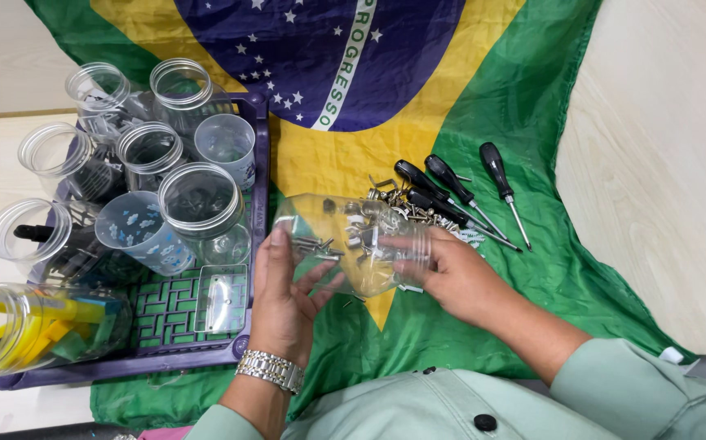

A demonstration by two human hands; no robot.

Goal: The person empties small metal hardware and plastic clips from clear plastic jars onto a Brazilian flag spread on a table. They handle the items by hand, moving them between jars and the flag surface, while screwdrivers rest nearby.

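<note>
Together left hand [288, 281] and right hand [451, 273] cradle tilted clear jar [353, 240]

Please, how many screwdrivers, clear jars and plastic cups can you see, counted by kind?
Screwdrivers: 4
Clear jars: 8, seven in the purple tray, one lying between the left hand and right hand
Plastic cups: 2
Total: 14

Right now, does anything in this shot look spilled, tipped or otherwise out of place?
Yes. The clear jar lies on its side between the left hand and right hand, and small metal parts lie loose on the flag cloth beside the screwdrivers. Another jar of yellow clamps lies tipped over the purple tray's edge.
</note>
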